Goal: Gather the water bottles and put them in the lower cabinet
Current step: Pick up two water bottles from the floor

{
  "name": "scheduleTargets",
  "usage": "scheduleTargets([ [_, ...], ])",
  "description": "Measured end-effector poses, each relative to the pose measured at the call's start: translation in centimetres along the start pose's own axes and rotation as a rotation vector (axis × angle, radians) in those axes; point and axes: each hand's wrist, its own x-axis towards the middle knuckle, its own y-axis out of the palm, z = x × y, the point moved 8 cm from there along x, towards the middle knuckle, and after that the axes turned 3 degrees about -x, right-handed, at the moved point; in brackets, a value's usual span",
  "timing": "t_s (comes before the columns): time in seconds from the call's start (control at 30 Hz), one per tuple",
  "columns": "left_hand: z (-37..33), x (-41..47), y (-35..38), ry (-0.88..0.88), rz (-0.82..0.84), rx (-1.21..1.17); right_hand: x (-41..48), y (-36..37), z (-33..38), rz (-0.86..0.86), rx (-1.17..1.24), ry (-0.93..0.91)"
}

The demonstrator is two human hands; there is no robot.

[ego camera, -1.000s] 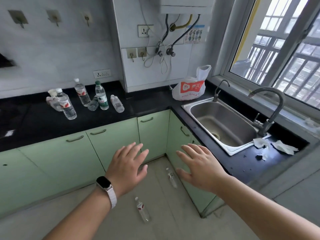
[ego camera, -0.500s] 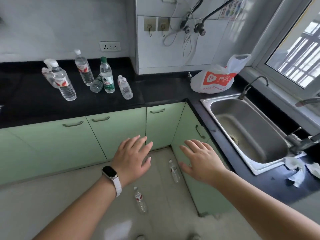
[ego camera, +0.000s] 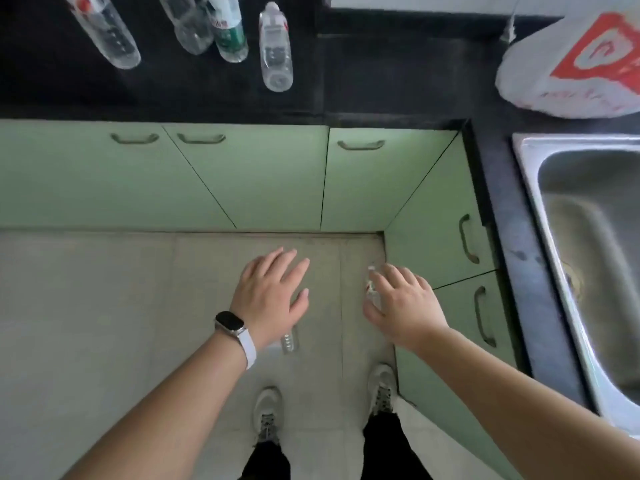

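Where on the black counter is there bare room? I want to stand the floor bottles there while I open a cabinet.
The counter is bare between the small lying bottle and the white plastic bag, and along its front edge. The back left is crowded: three more bottles cluster there. Right of the bag is the sink.

Bottles on the counter (ego camera: pixel 187 84): four
Bottles on the floor (ego camera: pixel 86 306): two, both partly hidden by hands
Hands: two
Cabinet door handles: five
Shoes: two
Plastic bag (ego camera: pixel 571 67): one
Sink (ego camera: pixel 530 150): one
Watch (ego camera: pixel 230 323): one
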Motion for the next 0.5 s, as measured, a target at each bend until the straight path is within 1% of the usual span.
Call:
scheduleTargets([
  [0.1, 1.8, 0.7, 6.8, -0.115, 0.034, -0.053, 2.9, 5.3, -2.5, 0.035, 0.033, 0.027],
  [0.2, 4.3, 0.7, 14.6, -0.204, 0.088, -0.09, 5.6, 12.4, -4.3, 0.091, 0.041, 0.048],
  [0.4, 9.1, -1.5, 31.3, -0.294, 0.18, -0.137, 9.0, 28.2, -7.4, 0.106, 0.123, 0.14],
  [0.5, 11.6, -3.6, 39.4, -0.37, 0.218, -0.203, 10.2, 36.3, -9.0, 0.154, 0.154, 0.205],
])
